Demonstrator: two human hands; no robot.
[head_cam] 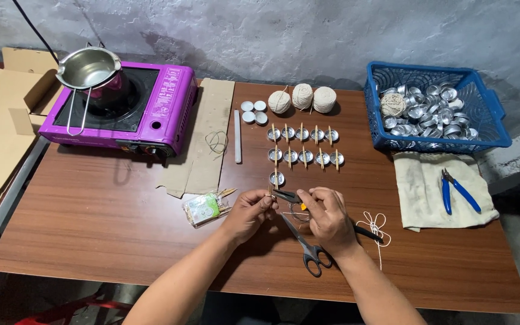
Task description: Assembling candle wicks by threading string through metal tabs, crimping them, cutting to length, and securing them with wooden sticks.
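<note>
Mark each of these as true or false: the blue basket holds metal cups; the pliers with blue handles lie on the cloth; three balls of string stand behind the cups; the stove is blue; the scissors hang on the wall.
1. The blue basket holds metal cups. True.
2. The blue-handled pliers lie on the cloth. True.
3. Three balls of string stand behind the rows of cups. True.
4. The stove is blue. False: it is purple.
5. The scissors hang on the wall. False: they lie on the table, under the right hand.
</note>
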